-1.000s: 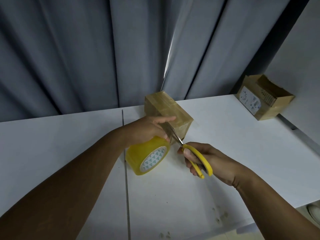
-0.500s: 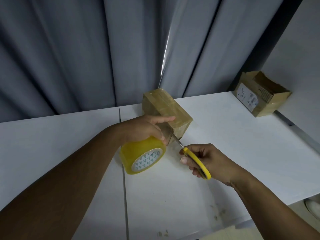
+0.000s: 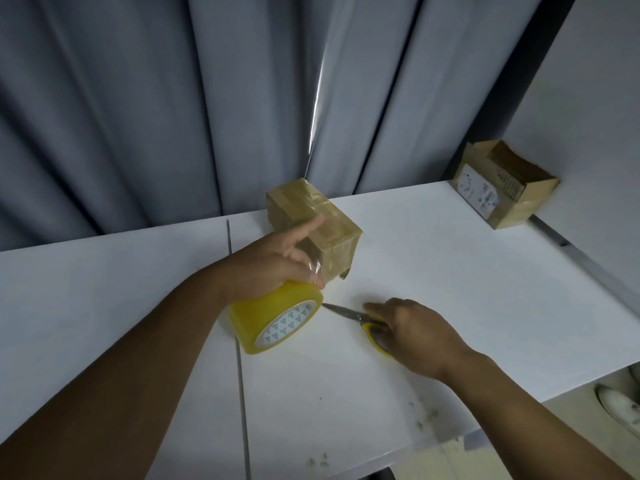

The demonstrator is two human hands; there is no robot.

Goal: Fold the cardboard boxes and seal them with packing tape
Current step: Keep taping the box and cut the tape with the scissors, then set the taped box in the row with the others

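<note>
**We are laying the scissors down**

Half a second ago we were holding the scissors up by the tape. Now they are lying low on the white counter, with the blades pointing at the tape roll. Our right hand is resting over the yellow handles. We cannot tell if it is gripping them or only lying on them.

Our left hand is gripping the yellow tape roll from the top. It is also pinching a loose bit of clear tape, and one finger is sticking out straight toward the taped box. The taped box is sitting on the counter just behind that hand, which is hiding its near corner.

An open box is sitting far off at the right back corner. A grey curtain is hanging behind the counter. A white shoe is showing on the floor at the right.
</note>
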